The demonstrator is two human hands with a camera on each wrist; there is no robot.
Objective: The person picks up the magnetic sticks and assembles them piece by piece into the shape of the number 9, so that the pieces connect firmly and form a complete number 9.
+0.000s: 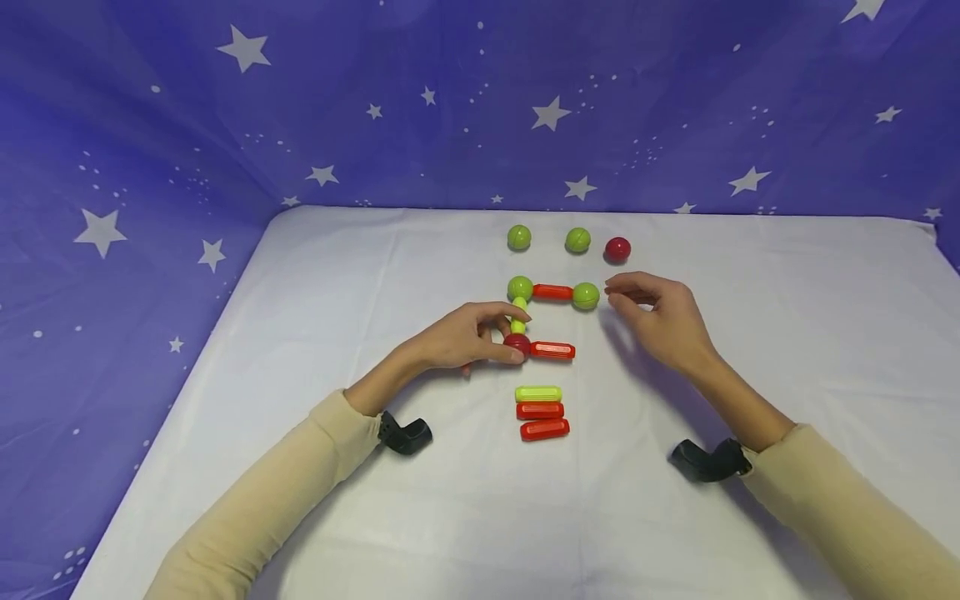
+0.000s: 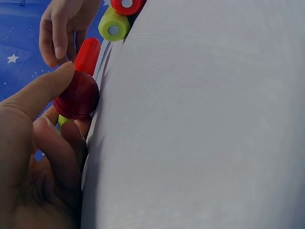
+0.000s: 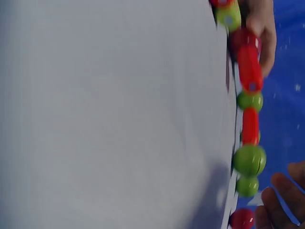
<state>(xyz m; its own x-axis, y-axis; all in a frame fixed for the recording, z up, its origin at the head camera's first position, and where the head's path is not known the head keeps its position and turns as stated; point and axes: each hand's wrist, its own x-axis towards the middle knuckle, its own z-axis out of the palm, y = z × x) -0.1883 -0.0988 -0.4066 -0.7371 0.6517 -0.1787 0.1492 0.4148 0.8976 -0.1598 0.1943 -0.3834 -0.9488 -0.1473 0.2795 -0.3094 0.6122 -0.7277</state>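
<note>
A toy frame of balls and rods lies on the table. My left hand (image 1: 468,335) grips its red corner ball (image 1: 516,345), the thumb pressing one side and the fingers around the far side. From this ball a yellow-green rod (image 1: 519,323) runs back to a green ball (image 1: 520,288), and a red rod (image 1: 553,350) points right with a bare end. Another red rod (image 1: 552,292) links the back green ball to a second green ball (image 1: 586,296). Just right of that one hovers my right hand (image 1: 663,321), fingers loosely bent, holding nothing.
Behind the frame sit two loose green balls (image 1: 519,237) and a loose red ball (image 1: 617,249). In front lie a yellow-green rod (image 1: 537,394) and two red rods (image 1: 544,430), side by side. A starry blue cloth (image 1: 420,150) rises behind the white table (image 1: 840,333).
</note>
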